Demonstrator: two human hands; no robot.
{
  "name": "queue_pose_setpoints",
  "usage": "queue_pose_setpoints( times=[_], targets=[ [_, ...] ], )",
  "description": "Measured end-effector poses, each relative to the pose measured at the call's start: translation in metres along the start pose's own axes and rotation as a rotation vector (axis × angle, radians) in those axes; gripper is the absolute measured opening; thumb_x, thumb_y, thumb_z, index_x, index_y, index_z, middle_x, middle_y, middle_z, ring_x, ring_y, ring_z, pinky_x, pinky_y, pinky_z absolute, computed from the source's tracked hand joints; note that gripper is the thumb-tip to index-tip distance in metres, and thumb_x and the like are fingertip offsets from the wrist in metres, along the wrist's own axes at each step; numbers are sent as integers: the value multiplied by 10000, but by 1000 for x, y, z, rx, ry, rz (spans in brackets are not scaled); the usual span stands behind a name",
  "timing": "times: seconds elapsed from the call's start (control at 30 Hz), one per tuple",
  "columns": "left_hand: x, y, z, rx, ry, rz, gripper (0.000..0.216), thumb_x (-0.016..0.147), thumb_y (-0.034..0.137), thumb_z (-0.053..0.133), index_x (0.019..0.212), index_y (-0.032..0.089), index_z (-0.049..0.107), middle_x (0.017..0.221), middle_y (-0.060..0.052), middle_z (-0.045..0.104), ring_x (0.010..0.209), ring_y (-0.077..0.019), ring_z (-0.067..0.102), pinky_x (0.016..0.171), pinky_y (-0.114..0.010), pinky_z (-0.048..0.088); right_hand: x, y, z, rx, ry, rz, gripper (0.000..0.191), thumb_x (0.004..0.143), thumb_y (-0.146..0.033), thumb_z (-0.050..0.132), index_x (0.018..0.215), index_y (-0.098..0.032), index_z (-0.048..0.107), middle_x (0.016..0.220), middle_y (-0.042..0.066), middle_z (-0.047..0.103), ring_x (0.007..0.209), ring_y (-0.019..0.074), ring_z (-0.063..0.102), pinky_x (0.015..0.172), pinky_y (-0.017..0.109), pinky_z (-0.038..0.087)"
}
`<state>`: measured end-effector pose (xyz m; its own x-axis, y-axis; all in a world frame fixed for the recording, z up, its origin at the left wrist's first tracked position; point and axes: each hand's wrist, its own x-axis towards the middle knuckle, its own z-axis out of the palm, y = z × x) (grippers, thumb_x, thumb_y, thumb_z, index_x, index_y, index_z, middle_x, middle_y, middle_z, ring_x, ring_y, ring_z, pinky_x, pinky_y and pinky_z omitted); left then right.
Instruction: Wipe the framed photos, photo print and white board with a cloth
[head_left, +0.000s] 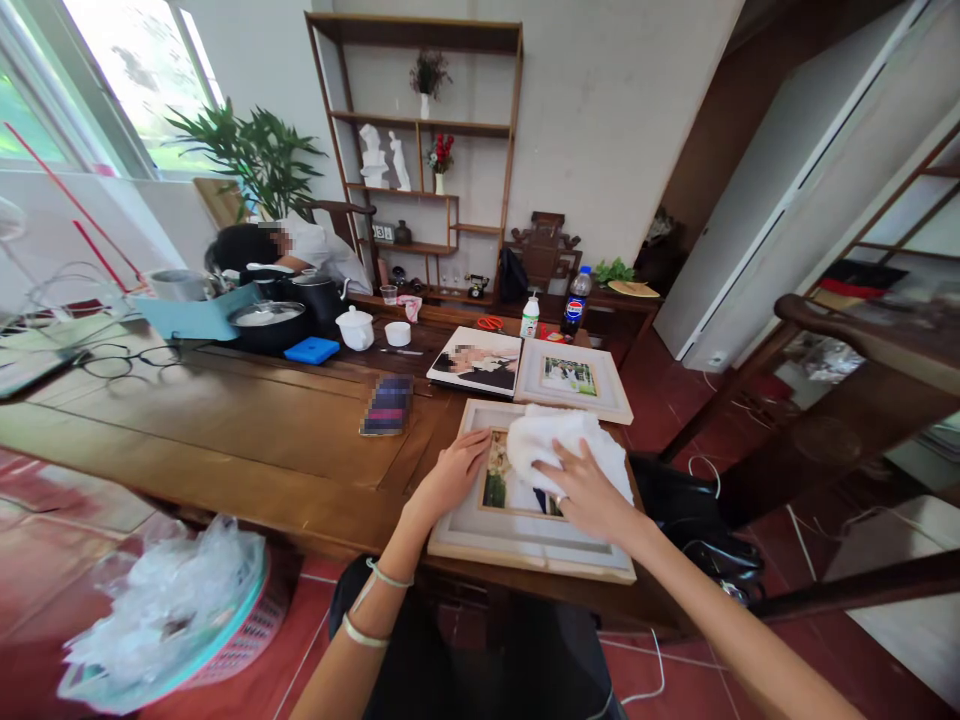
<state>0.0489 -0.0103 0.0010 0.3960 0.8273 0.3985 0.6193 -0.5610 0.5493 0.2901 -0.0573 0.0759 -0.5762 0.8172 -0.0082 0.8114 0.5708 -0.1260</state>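
Note:
A light wooden picture frame (pixel 525 545) with a photo under glass lies flat at the near right end of a long wooden table (pixel 247 430). My left hand (pixel 450 475) rests on the frame's left side, fingers stretched flat. My right hand (pixel 589 490) presses a crumpled white cloth (pixel 562 440) onto the glass, fingers spread over the cloth. Behind this frame lie a second framed photo (pixel 574 378) and a dark unframed photo print (pixel 476 360).
A phone (pixel 388 405) lies left of the frame, with a blue pad (pixel 312 350), pots, white cups, a spray bottle (pixel 529 318) and a cola bottle (pixel 575 300) further back. Another person (pixel 262 245) bends at the far end. A basket of plastic (pixel 172 620) sits on the floor at left.

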Motion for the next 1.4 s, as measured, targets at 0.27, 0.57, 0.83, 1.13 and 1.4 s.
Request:
queue_pose_setpoints(
  times=[0.27, 0.57, 0.83, 1.13, 1.4],
  targets=[
    [0, -8, 3, -4, -7, 39, 389, 918, 180, 380, 1279, 195, 525, 1353, -93, 514, 1281, -210, 435, 1055, -445, 379, -64, -48, -30, 335, -143, -53, 402, 852, -199, 441, 1233, -232, 564, 1391, 66, 468, 1329, 270, 330, 1110, 485, 191],
    [1, -5, 0, -19, -7, 22, 384, 914, 183, 393, 1270, 206, 536, 1351, -89, 517, 1288, -211, 428, 1066, -443, 366, -4, 15, 15, -95, 207, 12, 633, 670, -29, 440, 1292, -138, 490, 1276, 165, 558, 1392, 230, 174, 1115, 514, 90],
    [1, -2, 0, -15, -3, -10, 374, 913, 192, 397, 1253, 196, 553, 1347, -96, 521, 1281, -214, 439, 1065, -448, 363, 44, 37, 2, -149, 135, 63, 578, 746, -66, 437, 1313, -163, 484, 1305, 156, 536, 1380, 317, 176, 1050, 605, 126],
    [2, -4, 1, -17, -13, 10, 387, 915, 163, 379, 1266, 194, 538, 1352, -92, 516, 1282, -203, 436, 1061, -430, 375, -63, -60, -10, 197, -49, -149, 519, 753, -99, 468, 1242, -255, 544, 1394, 61, 465, 1371, 254, 243, 1110, 520, 163],
    [2, -5, -2, 1, -25, 46, 386, 920, 178, 381, 1276, 187, 530, 1351, -96, 516, 1285, -203, 430, 1069, -426, 368, -42, -32, 15, 24, 112, -51, 612, 676, -59, 502, 1267, -220, 521, 1463, 89, 360, 1386, 249, 195, 1116, 497, 169]
  ],
)
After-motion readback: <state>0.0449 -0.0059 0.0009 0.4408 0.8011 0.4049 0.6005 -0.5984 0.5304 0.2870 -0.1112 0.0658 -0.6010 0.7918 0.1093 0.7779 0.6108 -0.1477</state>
